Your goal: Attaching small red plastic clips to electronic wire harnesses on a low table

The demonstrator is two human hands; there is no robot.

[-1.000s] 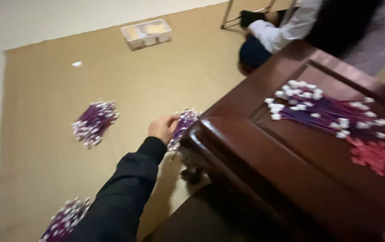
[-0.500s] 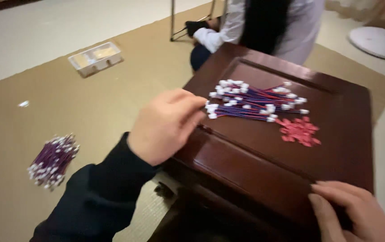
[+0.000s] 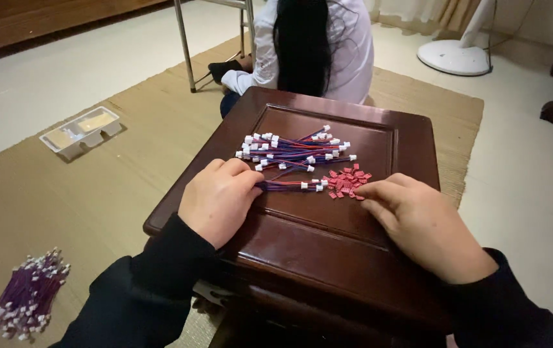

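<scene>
Wire piece: a short red and blue wire piece (image 3: 292, 185) with a white plug on its end lies on the worktop, in the middle, between the two hands.
Left hand: the left hand (image 3: 220, 198) lies curled on the worktop at 9 o'clock from the wire piece. Its fingertips pinch the near end of the wire piece.
Right hand: the right hand (image 3: 421, 222) rests at 4 o'clock from the wire piece. Its fingers are bent and its fingertips touch the red bits. I cannot tell if it holds one.
Red bits: a little heap of red bits (image 3: 347, 181) lies just beside the white plug, at 3 o'clock from it.
Wire pile: a pile of wires (image 3: 292, 151) in red and blue with white plugs lies at 12 o'clock from the wire piece, very near it.
Worktop: the worktop (image 3: 328, 258) is dark red-brown wood with a sunk middle and a raised edge.
Mat: a tan woven mat (image 3: 96, 187) lies under the worktop.
Floor bundle: a purple bundle (image 3: 28, 301) of wires with white ends lies on the mat at 8 o'clock, well apart.
Tray: a clear plastic tray (image 3: 82, 131) sits on the mat at 10 o'clock.
Other person: a person in a white top (image 3: 347, 45) with long dark hair sits at 12 o'clock, back turned.
Fan base: a white round fan base (image 3: 454, 57) stands at 1 o'clock.
</scene>
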